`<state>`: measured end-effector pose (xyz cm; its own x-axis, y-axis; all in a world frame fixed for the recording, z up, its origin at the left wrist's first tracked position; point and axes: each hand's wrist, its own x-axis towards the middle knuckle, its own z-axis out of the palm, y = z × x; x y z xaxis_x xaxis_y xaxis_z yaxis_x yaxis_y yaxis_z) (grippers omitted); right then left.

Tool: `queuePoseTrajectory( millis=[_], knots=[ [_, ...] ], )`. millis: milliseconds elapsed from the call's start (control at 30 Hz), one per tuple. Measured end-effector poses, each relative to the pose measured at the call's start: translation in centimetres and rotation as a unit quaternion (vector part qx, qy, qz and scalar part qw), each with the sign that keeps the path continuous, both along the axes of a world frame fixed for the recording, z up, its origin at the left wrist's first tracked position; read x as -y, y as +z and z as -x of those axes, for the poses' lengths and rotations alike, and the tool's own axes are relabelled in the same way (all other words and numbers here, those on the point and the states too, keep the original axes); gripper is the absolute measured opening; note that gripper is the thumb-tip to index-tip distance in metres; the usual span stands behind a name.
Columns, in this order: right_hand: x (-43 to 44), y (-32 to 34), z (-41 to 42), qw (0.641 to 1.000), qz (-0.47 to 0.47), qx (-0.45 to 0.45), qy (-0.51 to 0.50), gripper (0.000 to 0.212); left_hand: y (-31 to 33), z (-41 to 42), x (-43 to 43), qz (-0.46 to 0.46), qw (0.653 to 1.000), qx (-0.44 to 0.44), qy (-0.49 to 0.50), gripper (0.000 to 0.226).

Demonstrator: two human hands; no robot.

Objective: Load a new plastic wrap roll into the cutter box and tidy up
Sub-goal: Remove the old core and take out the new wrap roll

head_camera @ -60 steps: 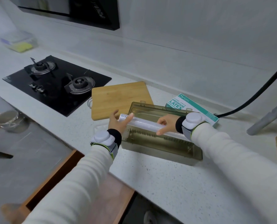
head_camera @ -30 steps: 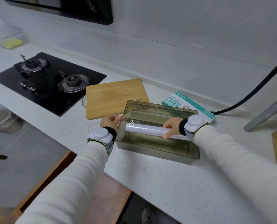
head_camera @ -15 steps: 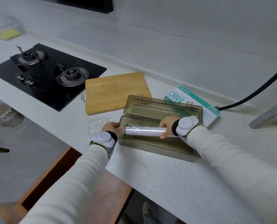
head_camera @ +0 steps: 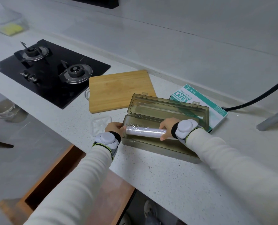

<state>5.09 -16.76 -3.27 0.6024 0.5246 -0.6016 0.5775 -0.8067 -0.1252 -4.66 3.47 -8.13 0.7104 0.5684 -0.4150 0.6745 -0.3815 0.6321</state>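
Observation:
A smoky translucent cutter box (head_camera: pixel 157 150) sits on the speckled white counter with its lid (head_camera: pixel 167 109) tipped open toward the wall. A white plastic wrap roll (head_camera: pixel 144 131) lies lengthwise over the box's open tray, low at the rim. My left hand (head_camera: pixel 114 127) holds the box's left end, fingertips at the roll's left end. My right hand (head_camera: pixel 167 128) grips the roll near its right end, which my wrist hides.
A bamboo cutting board (head_camera: pixel 120 90) lies behind the box on the left, next to a black gas hob (head_camera: pixel 50 73). A teal latex glove box (head_camera: pixel 203 103) sits behind the lid. A clear plastic tray (head_camera: pixel 101 125) lies left of my left hand. A black hose (head_camera: pixel 256 98) runs at right.
The roll has come down from above the box to lie in its tray. My left hand left the roll's end and took the box's left end. The camera view shifted.

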Motion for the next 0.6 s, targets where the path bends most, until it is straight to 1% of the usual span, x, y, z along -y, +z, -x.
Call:
queuePoseTrajectory(
  millis=[367,600],
  knots=[
    [-0.1,-0.9,0.2,1.000,0.009,-0.002,0.002,0.043,0.0,0.0,0.1,-0.010,1.000,0.003,0.002,0.035],
    [0.0,-1.5,0.5,1.000,-0.003,-0.001,-0.016,0.046,0.0,0.1,0.2,-0.011,1.000,0.007,0.000,0.034]
  ],
)
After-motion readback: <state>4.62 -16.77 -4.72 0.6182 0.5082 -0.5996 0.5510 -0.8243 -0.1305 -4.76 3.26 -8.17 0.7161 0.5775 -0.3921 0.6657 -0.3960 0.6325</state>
